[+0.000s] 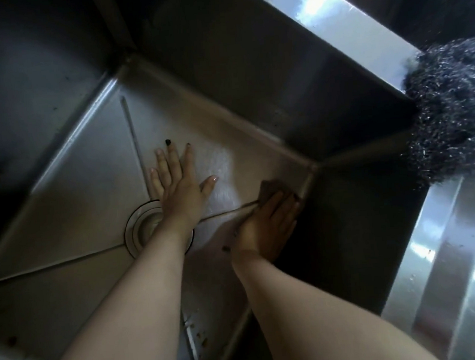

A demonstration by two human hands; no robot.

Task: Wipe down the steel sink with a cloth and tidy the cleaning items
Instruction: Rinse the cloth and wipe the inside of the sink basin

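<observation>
right hand [265,223] presses cloth [269,189] in sink [88,177]

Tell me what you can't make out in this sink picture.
Head view only.
Drain: partly hidden by the left forearm.
Cloth: mostly covered by the right hand, so its full shape is unclear.
Steel wool: cut off by the right edge.
Specks on the sink floor: too small and blurred to identify.

I saw the steel sink [75,198] holding on its floor a brown cloth [268,188] at three o'clock from the drain [138,230], crumbs [200,336] at five, and a steel-wool scourer [452,106] on its rim.
</observation>
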